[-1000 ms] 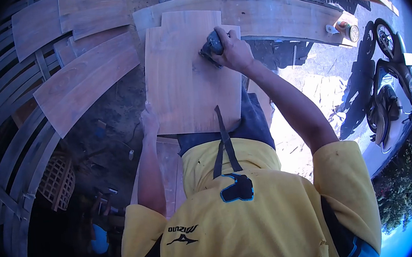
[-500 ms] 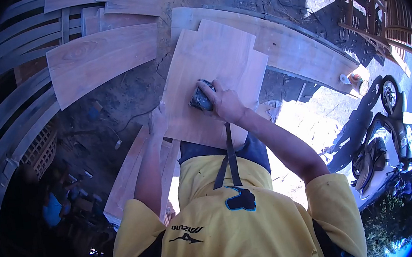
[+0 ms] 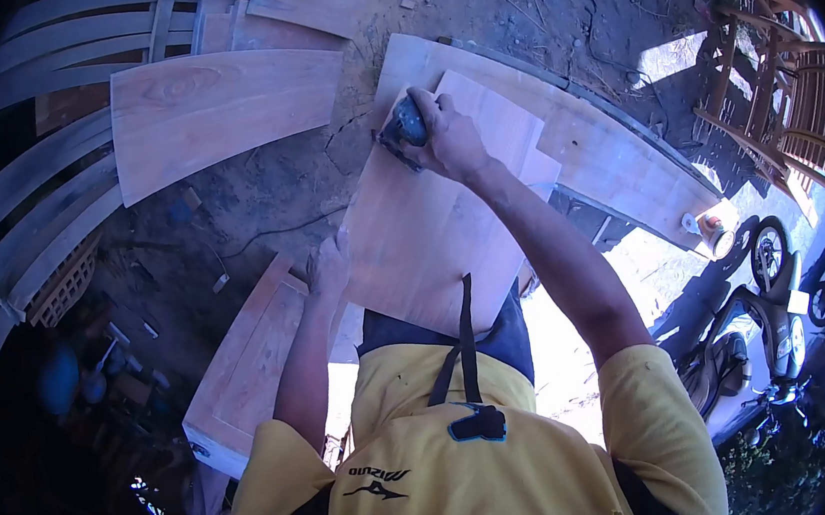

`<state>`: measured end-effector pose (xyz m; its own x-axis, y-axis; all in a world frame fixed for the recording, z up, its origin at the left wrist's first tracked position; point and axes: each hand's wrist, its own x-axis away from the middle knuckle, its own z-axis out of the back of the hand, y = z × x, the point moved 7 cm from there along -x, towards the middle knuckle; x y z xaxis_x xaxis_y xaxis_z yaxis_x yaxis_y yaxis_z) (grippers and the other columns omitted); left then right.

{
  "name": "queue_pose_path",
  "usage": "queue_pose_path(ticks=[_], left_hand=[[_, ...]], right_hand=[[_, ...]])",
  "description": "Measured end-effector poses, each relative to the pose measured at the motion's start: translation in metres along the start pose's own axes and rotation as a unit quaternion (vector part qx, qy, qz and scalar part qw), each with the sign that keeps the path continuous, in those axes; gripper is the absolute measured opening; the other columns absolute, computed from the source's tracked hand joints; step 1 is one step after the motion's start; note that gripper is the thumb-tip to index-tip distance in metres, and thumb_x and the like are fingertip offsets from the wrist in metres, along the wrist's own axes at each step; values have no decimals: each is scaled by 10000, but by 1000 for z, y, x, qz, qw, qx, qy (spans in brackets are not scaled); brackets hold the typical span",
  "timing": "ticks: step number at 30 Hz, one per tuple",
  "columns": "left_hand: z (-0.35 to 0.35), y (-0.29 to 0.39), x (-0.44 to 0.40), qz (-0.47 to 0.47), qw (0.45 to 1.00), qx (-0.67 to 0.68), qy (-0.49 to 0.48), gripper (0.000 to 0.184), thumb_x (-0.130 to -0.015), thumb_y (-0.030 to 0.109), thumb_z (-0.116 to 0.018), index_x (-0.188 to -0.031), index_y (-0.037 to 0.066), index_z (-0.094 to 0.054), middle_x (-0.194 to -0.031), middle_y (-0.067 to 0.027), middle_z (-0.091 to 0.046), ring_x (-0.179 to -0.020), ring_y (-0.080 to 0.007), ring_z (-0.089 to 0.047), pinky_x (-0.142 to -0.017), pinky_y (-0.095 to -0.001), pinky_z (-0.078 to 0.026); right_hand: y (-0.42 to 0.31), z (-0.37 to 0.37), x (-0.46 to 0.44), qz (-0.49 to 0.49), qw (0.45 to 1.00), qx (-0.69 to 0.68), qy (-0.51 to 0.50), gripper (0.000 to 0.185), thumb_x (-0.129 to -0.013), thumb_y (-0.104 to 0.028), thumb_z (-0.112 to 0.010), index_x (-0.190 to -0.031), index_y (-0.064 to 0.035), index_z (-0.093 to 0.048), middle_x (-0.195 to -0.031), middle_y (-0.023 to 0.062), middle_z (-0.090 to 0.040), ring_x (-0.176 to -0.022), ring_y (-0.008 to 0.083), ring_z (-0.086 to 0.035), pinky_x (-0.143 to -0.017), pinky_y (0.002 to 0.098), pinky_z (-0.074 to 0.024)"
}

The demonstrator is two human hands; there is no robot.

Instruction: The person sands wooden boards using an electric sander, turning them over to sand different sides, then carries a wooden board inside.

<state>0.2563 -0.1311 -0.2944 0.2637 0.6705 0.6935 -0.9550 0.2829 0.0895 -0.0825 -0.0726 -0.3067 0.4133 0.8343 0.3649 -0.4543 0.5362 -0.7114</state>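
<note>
A pale wooden panel [image 3: 448, 213] lies in front of my body, its near end at my waist. My right hand [image 3: 452, 138] is wrapped over a small dark power sander [image 3: 408, 122], which sits on the panel near its far left corner. At the panel's left edge, my left hand [image 3: 329, 261] grips the side, its fingers partly hidden. Under and beyond the panel is a long curved board [image 3: 611, 141]. A thin dark cord [image 3: 279, 231] runs over the ground towards the panel's left side.
Another curved wooden board [image 3: 226, 111] rests on slatted frames [image 3: 36, 212] at the left. A wooden piece [image 3: 242, 361] stands beside my left forearm. To the right are a round can [image 3: 719, 233], a motorcycle [image 3: 756, 322] and a slatted wooden chair [image 3: 810, 115].
My right hand has moved the sander from the panel's middle to its far left part. My left hand stays at the left edge. The whole view has shifted slightly.
</note>
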Motion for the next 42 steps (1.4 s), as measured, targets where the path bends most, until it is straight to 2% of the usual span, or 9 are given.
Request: queue_pose_path(ticks=[5, 10, 16, 19, 26, 31, 37, 39, 42], left_hand=[[-11, -5, -1, -44, 999, -18, 24, 632, -1129, 484, -427, -963, -40, -740, -979, -325, -738, -971, -540, -696, -876, -621, -533], [-6, -3, 5, -21, 999, -7, 26, 596, -1129, 468, -433, -974, -15, -745, -972, -323, -736, -971, -538, -696, -885, -622, -530], [0, 6, 5, -23, 1000, 6, 3, 596, -1127, 478, -422, -1039, -9, -754, -992, -336, -735, -990, -543, -695, -912, -626, -527], [-2, 4, 4, -15, 1000, 10, 5, 593, -1125, 478, -424, -1065, -8, -759, -999, -340, -735, -991, -552, -692, -926, -629, -524], [-1, 6, 6, 10, 1000, 14, -10, 624, -1121, 513, -407, -1120, -7, -752, -1058, -349, -732, -1056, -552, -684, -969, -632, -512], [6, 10, -1, 32, 998, 36, -40, 661, -1112, 558, -409, -1136, -8, -749, -1103, -347, -732, -1102, -535, -684, -991, -616, -514], [-19, 65, -84, -55, 972, 198, -115, 694, -1001, 639, -630, -1187, -19, -753, -1066, -275, -776, -1038, -400, -763, -925, -490, -574], [-14, 100, -98, -90, 940, 286, -164, 633, -947, 543, -773, -1241, -17, -751, -1078, -188, -803, -1001, -273, -770, -902, -415, -578], [-18, 111, -107, -69, 908, 340, -234, 585, -913, 436, -849, -1278, -9, -748, -1113, -127, -807, -990, -201, -755, -890, -388, -578]], right_hand=[[-43, -23, 16, 99, 992, -10, -81, 986, -775, -322, -884, -1610, -178, -378, -1236, 291, -607, -881, 494, -727, -768, 560, -618], [26, 28, -70, -47, 998, 13, 47, 863, -820, -349, -839, -1550, -124, -438, -1213, 294, -631, -996, 481, -714, -903, 530, -593], [-4, -2, -15, 36, 999, 7, 21, 913, -803, -368, -865, -1572, -148, -427, -1191, 272, -624, -869, 508, -725, -797, 560, -619], [-15, -7, 7, 32, 998, 7, -48, 938, -792, -380, -873, -1583, -186, -407, -1270, 290, -603, -903, 492, -743, -800, 584, -620], [71, 50, -49, -52, 996, 21, 63, 880, -799, -348, -865, -1550, -142, -454, -1236, 265, -648, -1084, 481, -698, -954, 543, -578], [97, 65, -41, -15, 997, 21, 67, 875, -797, -359, -867, -1538, -133, -460, -1310, 275, -625, -1148, 468, -684, -985, 528, -572], [112, 82, -10, -53, 995, 24, 77, 823, -796, -341, -861, -1499, -137, -485, -1225, 254, -675, -1088, 473, -703, -950, 536, -569], [117, 86, 9, -46, 995, 20, 82, 807, -797, -343, -860, -1484, -126, -496, -1233, 251, -674, -1094, 469, -701, -948, 532, -570], [133, 91, 60, -82, 995, 12, 59, 788, -792, -331, -865, -1457, -89, -518, -1243, 245, -675, -1112, 459, -691, -950, 513, -568]])
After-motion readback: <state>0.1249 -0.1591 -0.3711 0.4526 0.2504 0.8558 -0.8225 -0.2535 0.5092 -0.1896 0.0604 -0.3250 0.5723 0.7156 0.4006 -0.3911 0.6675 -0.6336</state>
